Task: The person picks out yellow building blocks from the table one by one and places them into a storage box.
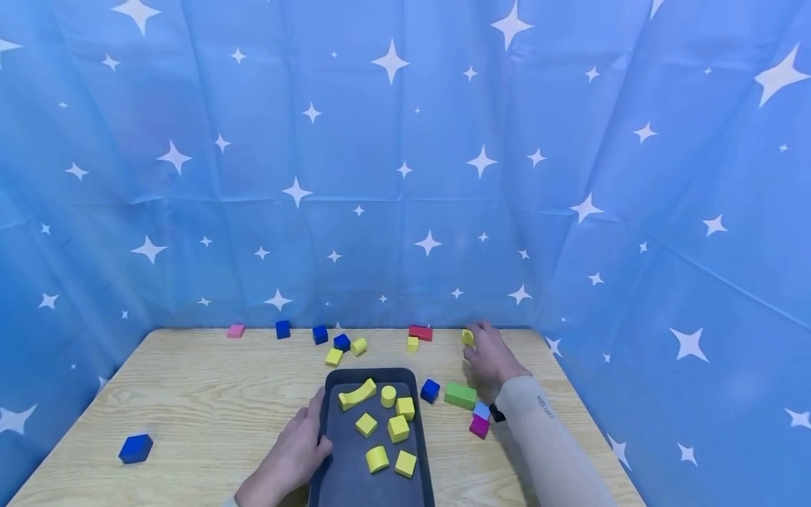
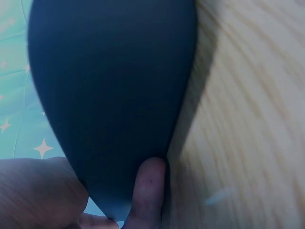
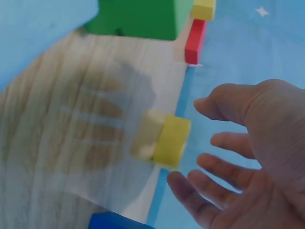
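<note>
My left hand (image 1: 293, 451) grips the left wall of a dark rectangular tray (image 1: 334, 375), which lies on the table. In the left wrist view the fingers lie against the tray's dark wall (image 2: 114, 86). Several yellow blocks (image 1: 398, 428) of mixed shapes lie in the tray, among them a curved piece (image 1: 357, 394) and a short cylinder (image 1: 388, 396). At the table's far right, my right hand (image 1: 493, 354) reaches beside a yellow block (image 1: 468, 337). The right wrist view shows its fingers spread, a little apart from that yellow block (image 3: 172, 141).
Beyond the tray lie a yellow cylinder (image 1: 358, 346), a yellow cube (image 1: 334, 357), blue blocks (image 1: 319, 334), a pink block (image 1: 236, 331) and a red block (image 1: 421, 333). Green (image 1: 460, 395) and magenta (image 1: 479, 425) blocks sit near the right forearm. A star-printed curtain (image 1: 355, 155) borders the table.
</note>
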Action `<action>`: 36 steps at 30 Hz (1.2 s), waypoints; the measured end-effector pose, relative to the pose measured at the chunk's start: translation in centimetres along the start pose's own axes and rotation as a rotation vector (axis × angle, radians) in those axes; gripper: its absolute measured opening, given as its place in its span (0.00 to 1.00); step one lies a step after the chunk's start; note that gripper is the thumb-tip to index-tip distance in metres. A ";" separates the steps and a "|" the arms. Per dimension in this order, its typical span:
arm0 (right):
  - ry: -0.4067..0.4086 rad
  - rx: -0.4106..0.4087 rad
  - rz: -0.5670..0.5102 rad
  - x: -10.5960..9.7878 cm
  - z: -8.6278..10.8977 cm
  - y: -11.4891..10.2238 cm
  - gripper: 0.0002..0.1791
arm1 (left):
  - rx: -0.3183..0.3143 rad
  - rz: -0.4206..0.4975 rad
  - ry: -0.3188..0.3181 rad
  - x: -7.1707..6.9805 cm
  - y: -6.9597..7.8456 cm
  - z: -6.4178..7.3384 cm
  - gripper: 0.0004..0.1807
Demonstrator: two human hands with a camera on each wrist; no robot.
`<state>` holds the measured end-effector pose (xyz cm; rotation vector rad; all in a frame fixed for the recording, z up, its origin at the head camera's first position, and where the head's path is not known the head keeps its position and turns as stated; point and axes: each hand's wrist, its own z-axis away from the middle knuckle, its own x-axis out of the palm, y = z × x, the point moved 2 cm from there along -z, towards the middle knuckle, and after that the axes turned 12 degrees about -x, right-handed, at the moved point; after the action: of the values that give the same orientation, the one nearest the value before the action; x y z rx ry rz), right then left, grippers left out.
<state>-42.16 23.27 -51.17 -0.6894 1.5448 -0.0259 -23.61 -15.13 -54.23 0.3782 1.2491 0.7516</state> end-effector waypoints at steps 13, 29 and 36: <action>-0.006 0.011 0.034 0.5 -0.1 0.9 0.34 | -0.008 0.015 -0.006 0.2 0.1 0.2 0.51; -0.002 -0.012 0.020 0.9 0.0 0.2 0.28 | -0.028 0.005 -0.007 0.1 0.2 0.2 0.51; -0.005 -0.021 0.041 1.0 0.3 -0.1 0.25 | -0.019 0.011 0.000 0.1 0.2 0.3 0.51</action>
<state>-41.79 22.91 -52.08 -0.6736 1.5560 0.0234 -23.35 -14.85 -54.05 0.3699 1.2406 0.7718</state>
